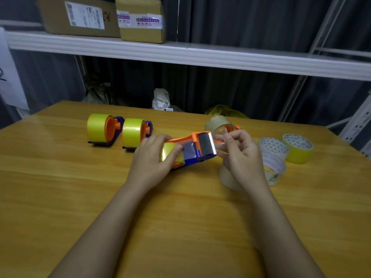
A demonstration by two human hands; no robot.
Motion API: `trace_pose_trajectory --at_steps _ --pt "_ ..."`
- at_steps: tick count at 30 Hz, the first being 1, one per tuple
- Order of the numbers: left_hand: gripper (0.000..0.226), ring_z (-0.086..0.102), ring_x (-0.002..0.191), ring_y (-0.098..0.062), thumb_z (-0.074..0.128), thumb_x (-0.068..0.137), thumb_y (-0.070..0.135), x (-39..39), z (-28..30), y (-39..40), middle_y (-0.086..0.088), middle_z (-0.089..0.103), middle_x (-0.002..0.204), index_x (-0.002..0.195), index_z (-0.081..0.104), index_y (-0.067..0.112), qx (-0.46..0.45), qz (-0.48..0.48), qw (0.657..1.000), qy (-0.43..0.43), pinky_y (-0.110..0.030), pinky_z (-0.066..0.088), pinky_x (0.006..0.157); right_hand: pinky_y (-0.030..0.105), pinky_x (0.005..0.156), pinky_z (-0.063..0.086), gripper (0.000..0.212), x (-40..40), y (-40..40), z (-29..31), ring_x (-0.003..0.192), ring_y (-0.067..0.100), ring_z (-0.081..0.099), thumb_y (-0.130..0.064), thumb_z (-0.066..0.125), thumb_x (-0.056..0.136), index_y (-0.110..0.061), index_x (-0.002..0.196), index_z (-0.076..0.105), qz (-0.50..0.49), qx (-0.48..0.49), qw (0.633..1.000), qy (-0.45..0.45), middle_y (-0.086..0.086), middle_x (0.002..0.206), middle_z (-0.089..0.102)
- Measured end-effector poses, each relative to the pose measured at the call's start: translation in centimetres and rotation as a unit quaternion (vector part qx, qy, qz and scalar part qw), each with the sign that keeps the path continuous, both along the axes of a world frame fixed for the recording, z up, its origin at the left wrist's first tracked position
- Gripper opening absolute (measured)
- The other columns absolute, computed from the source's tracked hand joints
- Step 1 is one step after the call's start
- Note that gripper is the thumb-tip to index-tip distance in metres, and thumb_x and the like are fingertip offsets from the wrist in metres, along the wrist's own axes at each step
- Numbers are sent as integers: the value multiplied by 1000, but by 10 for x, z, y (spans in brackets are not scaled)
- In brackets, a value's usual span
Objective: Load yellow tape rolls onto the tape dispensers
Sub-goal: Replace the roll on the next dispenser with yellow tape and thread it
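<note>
Head view: wooden table [80,187] under white shelf [200,55], hands [152,159] gripping dispenser [192,149].

Wooden surface [60,177] under a white shelf [220,57], dark curtain [241,93] behind.
Two cardboard boxes [80,15] sit on the shelf at 11 o'clock; white metal racking [357,125] stands at 3 o'clock; a white sheet [10,81] hangs at 9 o'clock.

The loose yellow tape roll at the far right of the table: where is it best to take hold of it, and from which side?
The yellow tape roll lies flat, open core facing up, apart from the white rolls beside it. Probably best to come from above and grip the curved outer wall across its width, or hook the fingers into the core. Its right side is free, so approach from there.
</note>
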State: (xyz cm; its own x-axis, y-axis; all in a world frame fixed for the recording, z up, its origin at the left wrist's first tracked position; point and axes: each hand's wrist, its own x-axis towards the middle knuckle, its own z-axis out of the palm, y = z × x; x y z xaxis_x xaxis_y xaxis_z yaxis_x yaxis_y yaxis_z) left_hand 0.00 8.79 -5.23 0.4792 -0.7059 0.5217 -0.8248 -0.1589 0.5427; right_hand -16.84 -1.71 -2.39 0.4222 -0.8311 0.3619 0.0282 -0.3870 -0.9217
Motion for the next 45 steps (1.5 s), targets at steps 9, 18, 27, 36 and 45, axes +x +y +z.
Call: trace_pose_trajectory --at_steps 9,18,27,36,45 --pt "37 48 95 -9 44 89 49 0 -3 -2 12 52 94 107 59 20 -46 1 999 0 -39 44 86 20 85 48 27 -4 -6 -1 93 0 60 -11 63 89 -31 71 65 -51 -50 997 -18 -13 91 66" --pt "40 50 91 -12 42 87 48 -2 -4 0 9 57 90 101 62 16 -97 21 994 -44 -33 35 79 27 81 51 34 -4 -11 3 94 9 65 -2 66 84 -26 106 58 -33 112 991 -71 -2 104 67" --pt "41 53 92 -20 43 86 45 12 2 5 2 60 92 100 64 13 -127 94 987 -26 -36 34 77 15 72 46 7 -7 -14 -2 84 -1 57 -22 56 95 -26 97 62 -155 -60 985 -51 -8 97 62" --pt "37 53 89 -22 45 88 42 2 -2 1 0 61 89 100 63 12 -133 81 986 -57 -37 35 76 1 66 42 8 2 -2 -10 80 -18 56 -23 65 90 -23 94 72 -73 -25 997 -1 -21 81 64" --pt "33 52 87 -21 47 88 39 0 -1 1 -1 61 89 98 63 12 -135 79 985 -76 -32 30 75 1 67 42 14 5 -1 -14 85 -17 57 -27 66 88 -21 99 73 -58 -38 997 28 -20 88 66"
